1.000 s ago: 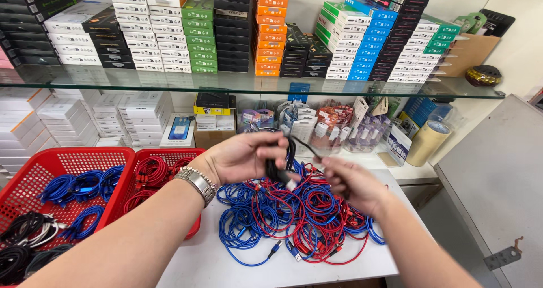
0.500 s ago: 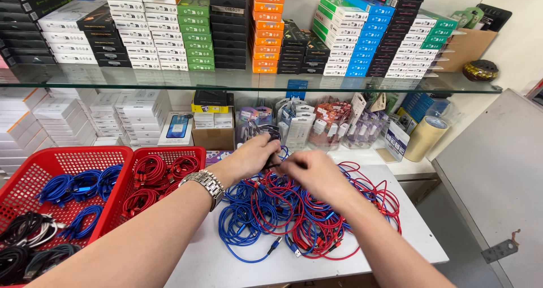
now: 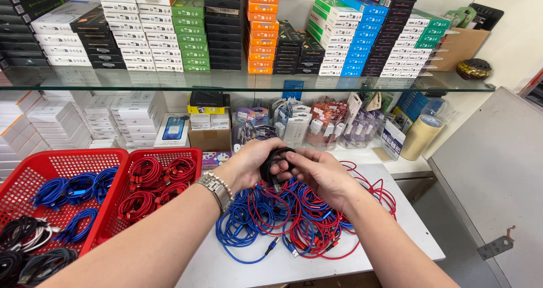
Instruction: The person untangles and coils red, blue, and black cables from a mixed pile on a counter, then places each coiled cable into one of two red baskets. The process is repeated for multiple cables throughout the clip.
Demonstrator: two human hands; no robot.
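Black cable coil [image 3: 275,162]: gripped by left hand [image 3: 249,164] and right hand [image 3: 321,173], apparently both pinching it, above a red-and-blue cable heap [image 3: 294,220] on the white table [image 3: 237,268]. 2 red baskets [image 3: 121,158] at left hold coiled cables.

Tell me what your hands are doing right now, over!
Left hand and right hand both gripping a coiled black cable. Held above the red and blue cable pile on the table. Nothing in the way.
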